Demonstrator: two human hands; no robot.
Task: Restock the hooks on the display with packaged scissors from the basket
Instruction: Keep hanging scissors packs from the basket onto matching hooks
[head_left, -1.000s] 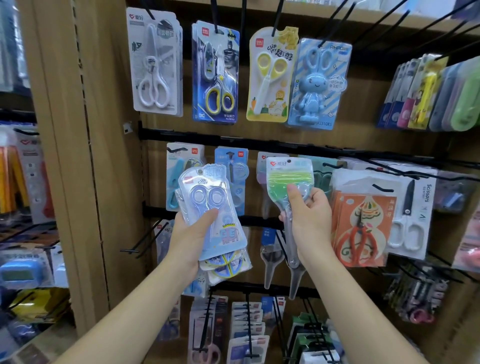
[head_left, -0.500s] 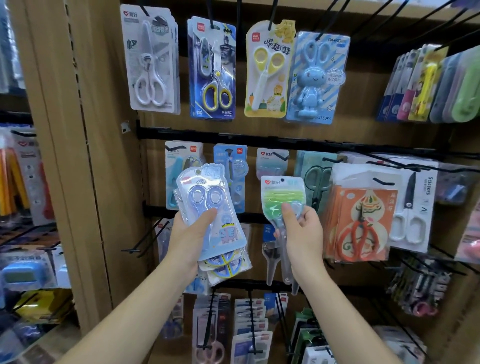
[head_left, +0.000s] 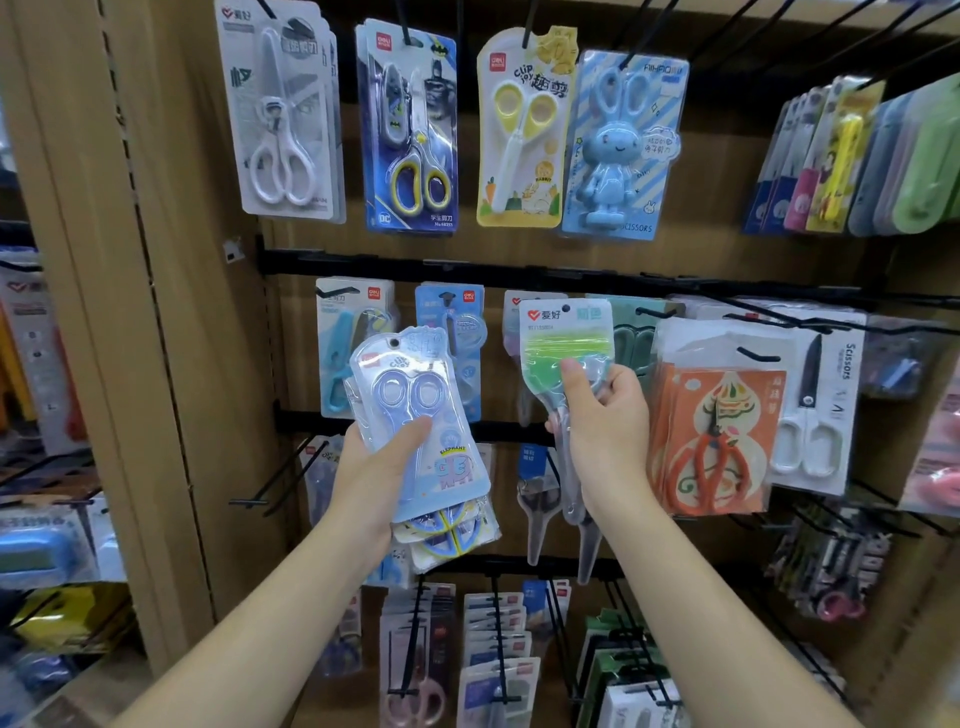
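Observation:
My left hand (head_left: 371, 475) grips a stack of blister packs, with a pale blue pair of scissors (head_left: 415, 415) on top and more packs fanned out below. My right hand (head_left: 602, 431) holds a clear pack of green-handled scissors (head_left: 566, 343) upright by its middle, thumb across the front. The pack's top sits in front of the middle row of the display, near a hook holding a similar pack (head_left: 514, 306) behind it. The basket is out of view.
The wooden pegboard display (head_left: 727, 260) carries rows of black hooks with packaged scissors: white (head_left: 283, 111), Batman blue (head_left: 410, 130), yellow (head_left: 524, 130), blue rabbit (head_left: 621, 145), orange gourd (head_left: 717, 441). Two bare hooks (head_left: 280, 478) jut out at the lower left. A wooden upright (head_left: 130, 312) borders the left side.
My right hand dropped with the green pack, then raised it again towards the middle row. My left hand kept its stack still. The camera moved closer and slightly downward.

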